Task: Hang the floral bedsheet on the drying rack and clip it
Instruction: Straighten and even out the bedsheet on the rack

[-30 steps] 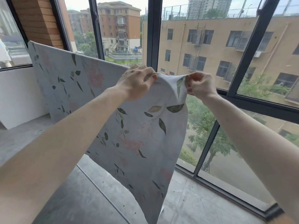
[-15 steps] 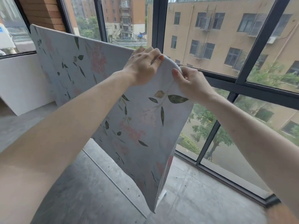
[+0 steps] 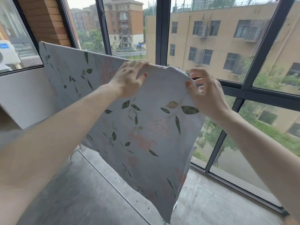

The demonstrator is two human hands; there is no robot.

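Observation:
The floral bedsheet (image 3: 146, 135), pale grey with green leaves and pink blooms, hangs folded over a straight line running from the upper left to my hands; whatever bears it is hidden under the cloth. My left hand (image 3: 128, 80) grips the top fold, fingers curled over the ridge and thumb on the front face. At the sheet's right top corner, my right hand (image 3: 206, 95) has its thumb on the cloth's edge and its fingers spread loosely behind it. No clip shows in the head view.
Tall dark-framed windows (image 3: 162, 38) stand right behind the sheet and run off to the right. A grey tiled floor (image 3: 81, 192) lies below, and a white low wall (image 3: 19, 98) is at the left.
My right hand has loosened from a pinch on the sheet's corner to spread fingers with only the thumb on it. My left hand stays on the top fold.

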